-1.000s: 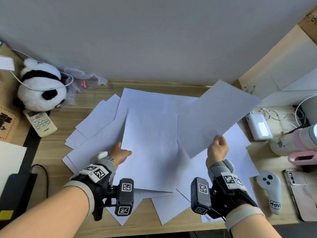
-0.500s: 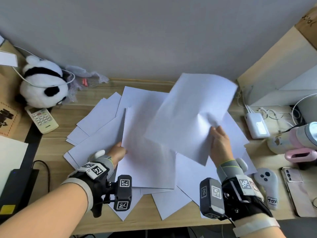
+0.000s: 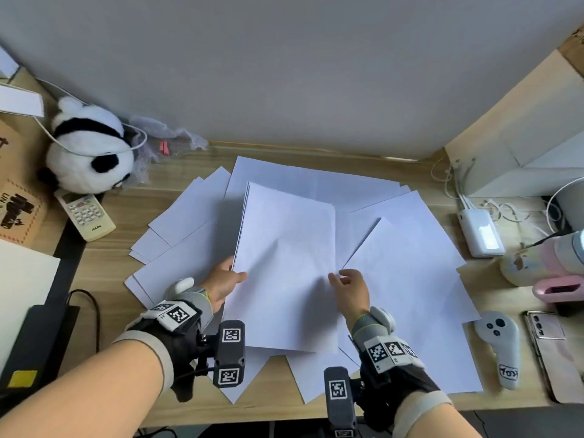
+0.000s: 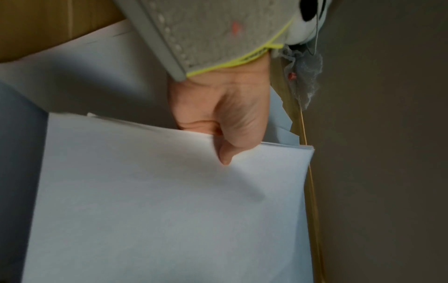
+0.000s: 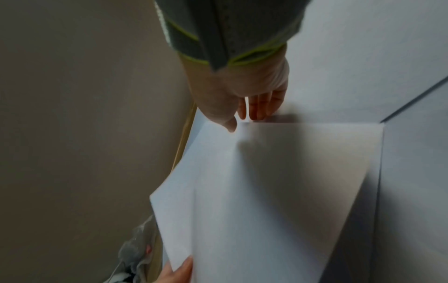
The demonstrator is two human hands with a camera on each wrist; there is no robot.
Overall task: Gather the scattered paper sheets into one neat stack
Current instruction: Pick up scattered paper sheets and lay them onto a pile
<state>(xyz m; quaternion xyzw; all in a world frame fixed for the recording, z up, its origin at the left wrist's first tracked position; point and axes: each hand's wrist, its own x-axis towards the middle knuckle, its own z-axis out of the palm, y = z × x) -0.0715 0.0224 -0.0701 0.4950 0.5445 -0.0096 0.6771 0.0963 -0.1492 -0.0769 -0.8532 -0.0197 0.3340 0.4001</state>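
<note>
A small stack of white sheets (image 3: 284, 279) lies mid-desk, raised slightly at its left side. My left hand (image 3: 226, 279) grips that left edge, thumb on top (image 4: 225, 114) of the stack (image 4: 169, 210), fingers hidden beneath. My right hand (image 3: 347, 286) sits at the stack's right edge with fingers loose and spread; in the right wrist view its thumb (image 5: 230, 126) touches the top sheet (image 5: 278, 191) while the other fingers lie straight past the edge. Loose sheets fan out on the left (image 3: 189, 216), right (image 3: 410, 263), behind (image 3: 316, 181) and in front (image 3: 316, 374).
On the wooden desk (image 3: 104, 267), a panda plush (image 3: 88, 150) and a remote (image 3: 85, 213) sit far left. To the right are a power bank (image 3: 480, 232), a pink object (image 3: 559, 289), a white controller (image 3: 502, 346) and a phone (image 3: 556, 352). A cardboard box (image 3: 521, 121) stands back right.
My right hand swung the lifted sheet leftward and down onto the stack held by my left hand, then loosened its hold. The left hand stayed at the stack's left edge.
</note>
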